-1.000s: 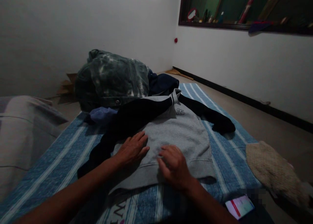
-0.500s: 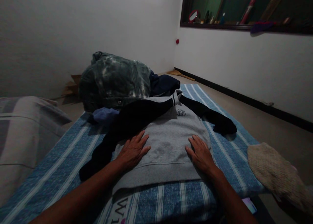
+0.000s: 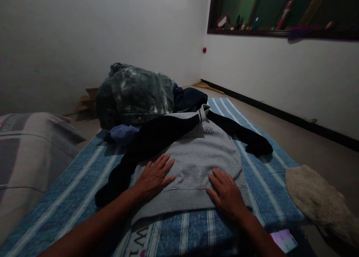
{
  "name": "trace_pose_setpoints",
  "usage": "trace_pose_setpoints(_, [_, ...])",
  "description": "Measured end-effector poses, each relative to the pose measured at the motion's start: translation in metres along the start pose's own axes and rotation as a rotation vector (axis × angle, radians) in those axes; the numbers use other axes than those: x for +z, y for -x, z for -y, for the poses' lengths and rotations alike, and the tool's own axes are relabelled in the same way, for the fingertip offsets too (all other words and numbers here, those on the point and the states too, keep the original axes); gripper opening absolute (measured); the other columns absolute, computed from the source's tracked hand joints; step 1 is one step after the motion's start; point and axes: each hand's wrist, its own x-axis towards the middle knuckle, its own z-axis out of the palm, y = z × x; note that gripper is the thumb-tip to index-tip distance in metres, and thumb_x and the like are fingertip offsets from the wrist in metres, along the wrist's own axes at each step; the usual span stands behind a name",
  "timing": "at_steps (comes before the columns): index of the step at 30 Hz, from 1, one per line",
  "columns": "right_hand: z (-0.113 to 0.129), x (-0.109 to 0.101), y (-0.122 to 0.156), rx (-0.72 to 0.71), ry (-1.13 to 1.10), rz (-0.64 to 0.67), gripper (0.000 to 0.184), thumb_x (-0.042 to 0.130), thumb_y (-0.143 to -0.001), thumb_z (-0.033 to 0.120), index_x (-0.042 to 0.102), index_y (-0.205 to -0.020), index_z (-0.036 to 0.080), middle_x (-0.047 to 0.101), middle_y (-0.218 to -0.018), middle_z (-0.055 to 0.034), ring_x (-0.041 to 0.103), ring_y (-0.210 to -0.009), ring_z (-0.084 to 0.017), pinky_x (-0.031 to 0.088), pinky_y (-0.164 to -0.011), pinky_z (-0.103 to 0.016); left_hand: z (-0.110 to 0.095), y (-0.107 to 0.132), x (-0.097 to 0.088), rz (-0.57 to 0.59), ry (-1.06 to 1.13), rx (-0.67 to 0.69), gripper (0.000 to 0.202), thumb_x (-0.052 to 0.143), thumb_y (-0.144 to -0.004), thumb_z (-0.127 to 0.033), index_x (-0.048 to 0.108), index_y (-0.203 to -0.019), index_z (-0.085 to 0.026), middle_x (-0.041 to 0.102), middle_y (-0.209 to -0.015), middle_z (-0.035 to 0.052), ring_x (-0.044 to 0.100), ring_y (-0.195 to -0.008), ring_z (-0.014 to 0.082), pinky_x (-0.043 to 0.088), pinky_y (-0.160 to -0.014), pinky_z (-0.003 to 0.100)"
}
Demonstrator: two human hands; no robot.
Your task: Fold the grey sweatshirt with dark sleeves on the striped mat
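Observation:
A grey sweatshirt (image 3: pixel 190 167) with black sleeves lies spread out, its collar pointing away from me and its hem nearest. A small dark emblem shows on its chest. My left hand (image 3: pixel 155 174) rests flat on the left side of the body, beside the black sleeve, fingers stretched out. On the lower right part, near the hem, lies my right hand (image 3: pixel 224 191), palm down with fingers extended. Neither hand grips the cloth. The sweatshirt's right-hand sleeve reaches out over the striped sheet.
Under the sweatshirt is a blue striped sheet (image 3: pixel 75 182). Behind it sit a tie-dyed denim garment (image 3: pixel 140 92), dark blue cloth (image 3: pixel 192 98) and a bluish-purple cloth (image 3: pixel 123 134). A beige knitted piece (image 3: pixel 314 193) lies at the right edge, near a phone-like object (image 3: pixel 284 241).
My right hand has slid toward me and slightly left, down to the hem, and the cloth there has shifted. My left hand has stayed nearly in place on the sweatshirt.

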Motion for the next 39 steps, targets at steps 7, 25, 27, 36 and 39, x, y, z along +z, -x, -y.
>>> trace_pose_setpoints(7, [-0.012, -0.003, 0.007, -0.006, 0.072, 0.006, 0.038, 0.054, -0.087, 0.030, 0.056, -0.122, 0.015, 0.053, -0.132, -0.0164, 0.046, -0.125, -0.031, 0.043, -0.098, -0.050, -0.001, -0.001, -0.004, 0.022, -0.038, -0.032, 0.069, 0.026, -0.090, -0.060, 0.024, -0.147, -0.021, 0.011, -0.156, 0.0093, 0.013, -0.142, 0.0310, 0.022, -0.106, 0.054])
trace_pose_setpoints(25, [0.029, 0.001, 0.027, -0.142, 0.064, -0.120, 0.040, 0.050, -0.083, 0.018, 0.052, -0.123, 0.015, 0.056, -0.130, -0.0143, 0.048, -0.124, -0.029, 0.046, -0.097, -0.050, -0.008, 0.006, -0.013, 0.082, 0.003, -0.099, 0.077, 0.027, -0.088, -0.062, 0.022, -0.147, -0.013, 0.011, -0.155, 0.0117, 0.011, -0.143, 0.0291, 0.018, -0.110, 0.055])
trace_pose_setpoints(27, [0.029, 0.001, 0.027, -0.154, 0.077, -0.120, 0.040, 0.051, -0.083, 0.018, 0.052, -0.123, 0.015, 0.056, -0.129, -0.0144, 0.048, -0.124, -0.029, 0.047, -0.096, -0.050, -0.014, 0.002, -0.018, 0.087, 0.013, -0.124, 0.076, 0.030, -0.088, -0.061, 0.026, -0.146, -0.012, 0.015, -0.155, 0.0139, 0.013, -0.142, 0.0302, 0.019, -0.110, 0.055])
trace_pose_setpoints(36, [0.030, 0.003, 0.025, -0.168, 0.096, -0.139, 0.039, 0.049, -0.081, 0.015, 0.054, -0.120, 0.014, 0.059, -0.126, -0.0144, 0.052, -0.120, -0.030, 0.049, -0.093, -0.051, -0.062, -0.053, -0.025, -0.040, 0.152, 0.094, 0.054, 0.030, -0.094, -0.046, 0.039, -0.139, -0.017, 0.026, -0.153, 0.0130, 0.022, -0.141, 0.0246, 0.024, -0.112, 0.046])
trace_pose_setpoints(39, [0.029, 0.004, 0.026, -0.173, 0.084, -0.145, 0.039, 0.049, -0.081, 0.016, 0.054, -0.120, 0.015, 0.059, -0.126, -0.0139, 0.051, -0.121, -0.029, 0.048, -0.094, -0.050, -0.063, -0.074, -0.021, 0.006, 0.157, 0.049, 0.054, 0.031, -0.093, -0.047, 0.037, -0.139, -0.019, 0.026, -0.153, 0.0125, 0.021, -0.141, 0.0254, 0.022, -0.111, 0.050])
